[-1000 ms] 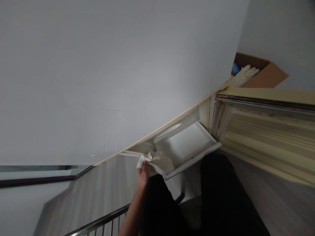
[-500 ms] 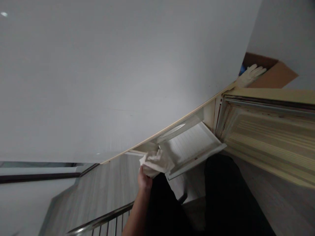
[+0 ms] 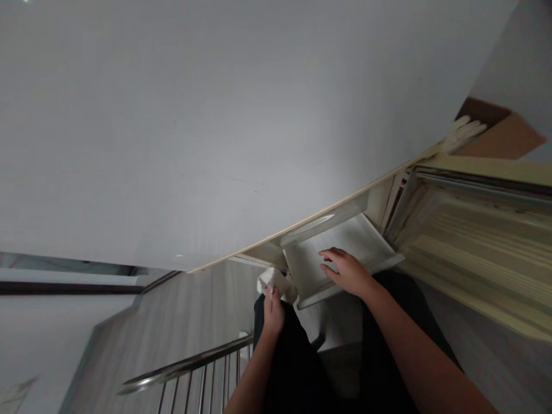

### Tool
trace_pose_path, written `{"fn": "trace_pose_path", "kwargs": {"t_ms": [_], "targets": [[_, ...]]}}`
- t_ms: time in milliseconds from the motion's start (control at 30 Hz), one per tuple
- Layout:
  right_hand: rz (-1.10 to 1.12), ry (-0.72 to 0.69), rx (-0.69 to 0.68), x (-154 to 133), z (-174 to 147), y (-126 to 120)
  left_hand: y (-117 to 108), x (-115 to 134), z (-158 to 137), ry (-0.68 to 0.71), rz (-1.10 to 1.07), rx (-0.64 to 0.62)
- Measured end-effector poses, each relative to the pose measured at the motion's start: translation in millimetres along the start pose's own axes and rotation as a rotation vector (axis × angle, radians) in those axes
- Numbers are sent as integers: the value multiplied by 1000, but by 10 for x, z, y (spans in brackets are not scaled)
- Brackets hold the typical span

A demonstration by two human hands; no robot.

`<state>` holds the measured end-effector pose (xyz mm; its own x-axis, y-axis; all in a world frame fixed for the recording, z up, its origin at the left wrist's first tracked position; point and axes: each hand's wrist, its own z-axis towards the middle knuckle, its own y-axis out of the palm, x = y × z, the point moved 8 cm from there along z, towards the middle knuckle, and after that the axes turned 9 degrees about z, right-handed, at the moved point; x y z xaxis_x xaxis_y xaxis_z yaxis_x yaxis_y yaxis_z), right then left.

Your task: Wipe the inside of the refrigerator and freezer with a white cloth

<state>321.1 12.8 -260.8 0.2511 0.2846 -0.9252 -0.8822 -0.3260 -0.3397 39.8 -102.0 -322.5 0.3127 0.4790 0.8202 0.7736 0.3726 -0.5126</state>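
Observation:
My left hand (image 3: 273,310) grips a crumpled off-white cloth (image 3: 269,279) beside the left end of a pale, shallow drawer (image 3: 364,236). The drawer juts out beneath the edge of a broad, pale surface. Above the drawer hovers my right hand (image 3: 345,270), holding nothing, its fingers apart and pointing left. Whether it touches the drawer, I cannot tell.
A yellowish ribbed door (image 3: 478,247) stands open at right. Behind it, a cardboard box (image 3: 504,138) has a white glove (image 3: 466,133) at its opening. The pale surface (image 3: 259,126) fills the upper view. A metal railing (image 3: 185,368) is at lower left.
My right hand has come into view over the drawer. My left hand still holds the cloth, now bunched smaller. The view has shifted slightly.

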Motion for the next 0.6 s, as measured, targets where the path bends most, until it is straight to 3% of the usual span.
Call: {"fn": "trace_pose_path", "kwargs": {"t_ms": [100, 167, 267, 400, 600], "targets": [[-43, 94, -101, 254, 39, 146, 524, -57, 79, -3, -56, -174], [-36, 148, -90, 334, 36, 123, 704, -111, 125, -47, -117, -262], [-36, 177, -107, 356, 44, 115, 724, -181, 220, -138, -269, -326], [-105, 223, -185, 387, 61, 171, 675, -296, 417, -296, -498, -267], [-500, 547, -458, 718, -210, 253, 1102, -241, 826, -314, -462, -279]]}}
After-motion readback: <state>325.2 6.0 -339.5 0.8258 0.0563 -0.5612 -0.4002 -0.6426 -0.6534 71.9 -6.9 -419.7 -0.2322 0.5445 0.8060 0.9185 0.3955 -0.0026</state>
